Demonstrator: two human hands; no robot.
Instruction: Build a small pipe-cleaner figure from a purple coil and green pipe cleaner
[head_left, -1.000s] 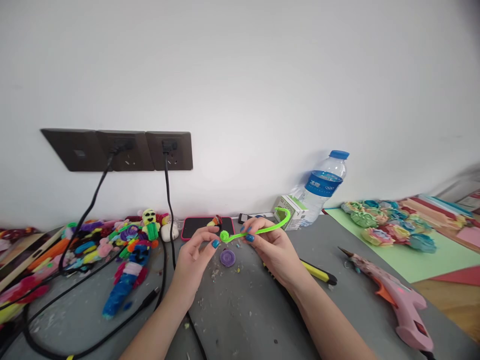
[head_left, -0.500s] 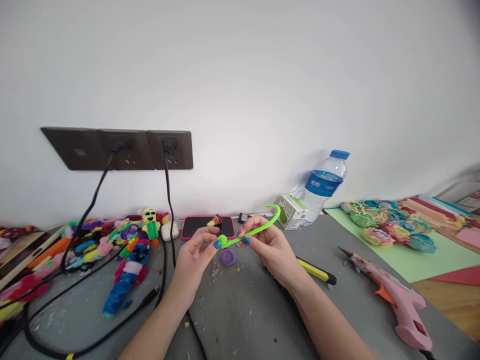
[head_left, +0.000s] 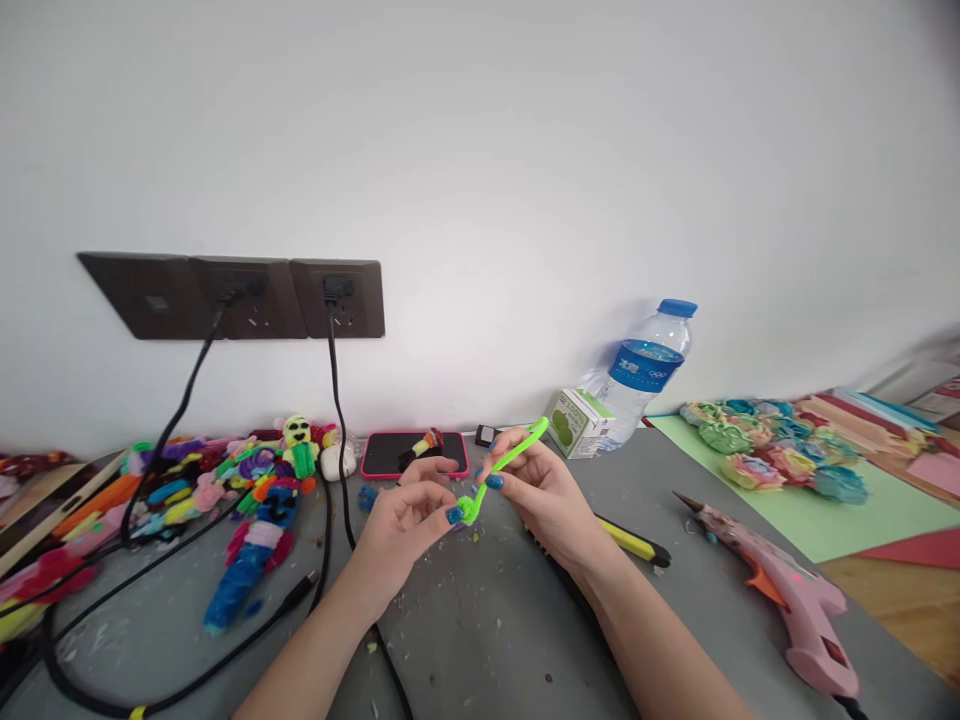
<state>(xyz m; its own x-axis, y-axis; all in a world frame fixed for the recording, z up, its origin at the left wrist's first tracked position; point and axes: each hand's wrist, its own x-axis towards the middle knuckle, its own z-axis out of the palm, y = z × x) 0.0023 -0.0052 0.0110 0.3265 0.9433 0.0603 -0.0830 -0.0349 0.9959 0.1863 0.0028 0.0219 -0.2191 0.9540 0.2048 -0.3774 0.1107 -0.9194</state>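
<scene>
A bright green fuzzy pipe cleaner [head_left: 517, 452] is held between both hands above the grey table. My left hand [head_left: 409, 515] pinches its small coiled end between thumb and fingers. Further along the stem, my right hand [head_left: 536, 490] grips it with thumb and index finger, and the free end points up to the right. Behind the hands lies a phone with a pink rim [head_left: 380, 456], a small colourful figure on top of it. A purple disc beneath the coil is almost wholly hidden by the fingers.
Fuzzy craft pieces [head_left: 259, 560] and black cables [head_left: 341, 420] lie at left. A small carton [head_left: 574, 425] and a water bottle [head_left: 646, 365] stand by the wall. To the right are a yellow cutter [head_left: 630, 541], a pink glue gun [head_left: 795, 590] and paper flowers [head_left: 780, 450] on green paper.
My left hand has moved slightly right and down with the coiled end. The pipe cleaner is bent more sharply near the coil, and its free end has shifted left. The purple disc has become mostly covered.
</scene>
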